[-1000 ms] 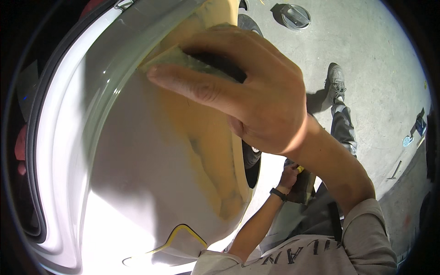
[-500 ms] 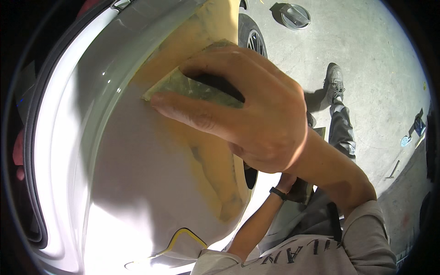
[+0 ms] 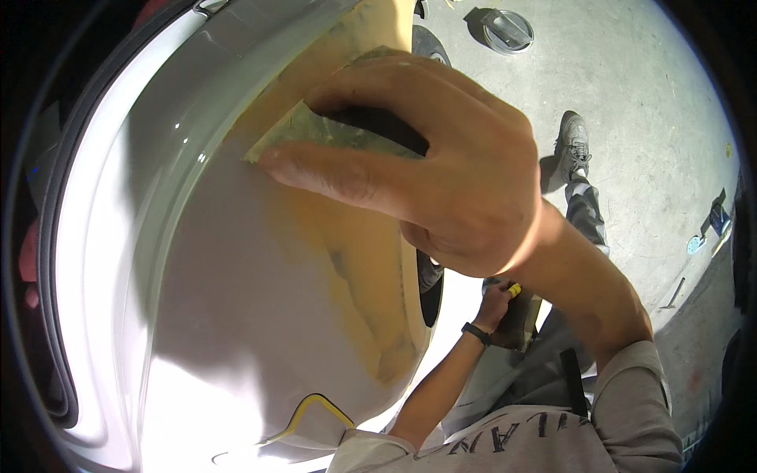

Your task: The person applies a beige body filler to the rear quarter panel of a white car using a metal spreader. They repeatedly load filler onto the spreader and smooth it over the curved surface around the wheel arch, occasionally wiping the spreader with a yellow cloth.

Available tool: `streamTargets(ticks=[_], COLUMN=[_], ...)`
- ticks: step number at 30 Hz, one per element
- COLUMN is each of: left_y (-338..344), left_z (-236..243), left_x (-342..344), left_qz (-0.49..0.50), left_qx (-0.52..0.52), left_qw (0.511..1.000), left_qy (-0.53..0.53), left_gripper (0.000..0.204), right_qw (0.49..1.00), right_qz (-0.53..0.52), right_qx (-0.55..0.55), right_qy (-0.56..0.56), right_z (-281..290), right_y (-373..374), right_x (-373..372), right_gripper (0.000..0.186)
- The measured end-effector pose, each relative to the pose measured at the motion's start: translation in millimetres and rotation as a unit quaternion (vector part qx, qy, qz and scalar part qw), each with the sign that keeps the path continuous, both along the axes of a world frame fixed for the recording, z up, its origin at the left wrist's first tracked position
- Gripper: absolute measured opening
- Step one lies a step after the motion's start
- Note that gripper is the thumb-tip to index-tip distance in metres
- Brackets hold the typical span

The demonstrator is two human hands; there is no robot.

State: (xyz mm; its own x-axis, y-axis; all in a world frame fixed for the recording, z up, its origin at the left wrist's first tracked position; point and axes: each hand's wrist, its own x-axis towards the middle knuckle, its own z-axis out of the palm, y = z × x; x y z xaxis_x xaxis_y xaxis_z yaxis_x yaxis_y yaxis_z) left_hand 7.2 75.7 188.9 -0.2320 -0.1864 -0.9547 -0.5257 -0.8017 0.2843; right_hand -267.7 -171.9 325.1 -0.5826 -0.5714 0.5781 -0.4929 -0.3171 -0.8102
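Observation:
My right hand (image 3: pixel 465 177) presses a pale greenish sanding pad (image 3: pixel 288 134), dark along its inner side, onto a white car body panel (image 3: pixel 213 284), over a tan filler patch (image 3: pixel 367 315) with grey streaks. Its thumb and fingers are closed round the pad. My left hand (image 3: pixel 495 303), a black band on its wrist, is low beside the panel, closed on a small yellow item (image 3: pixel 514 290) at a dark flat object (image 3: pixel 520 331), which I cannot make out well. A yellow-edged cutout (image 3: pixel 309 400) is low on the panel.
A black rubber seal (image 3: pixel 55 260) edges the opening at left. A tire (image 3: pixel 430 43) shows past the panel. On the grey floor (image 3: pixel 646 94) lie a round metal lid-like object (image 3: pixel 507 31) and small items (image 3: pixel 710 225) at right. My sneakered foot (image 3: pixel 574 138) is below.
My right hand and pad moved down from a second ago, then slightly up and right over the last half second. The yellow item in my left hand, hidden half a second ago, shows again.

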Motion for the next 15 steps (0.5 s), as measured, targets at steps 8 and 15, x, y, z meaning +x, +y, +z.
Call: streamTargets(ticks=[8, 15], left_y=[-2, 4], left_z=[-4, -1], left_x=[1, 1], left_qz=[-0.026, 0.028], left_qx=[0.035, 0.055], left_qw=[0.999, 0.997], left_qy=[0.001, -0.037], left_gripper=[0.03, 0.031], right_qw=[0.998, 0.999], right_qz=[0.005, -0.001], right_qx=[-0.054, -0.038], right_qy=[0.032, 0.024], right_z=[-10, -8], right_y=[-17, -12], right_x=[-13, -4], right_gripper=[0.018, 0.018])
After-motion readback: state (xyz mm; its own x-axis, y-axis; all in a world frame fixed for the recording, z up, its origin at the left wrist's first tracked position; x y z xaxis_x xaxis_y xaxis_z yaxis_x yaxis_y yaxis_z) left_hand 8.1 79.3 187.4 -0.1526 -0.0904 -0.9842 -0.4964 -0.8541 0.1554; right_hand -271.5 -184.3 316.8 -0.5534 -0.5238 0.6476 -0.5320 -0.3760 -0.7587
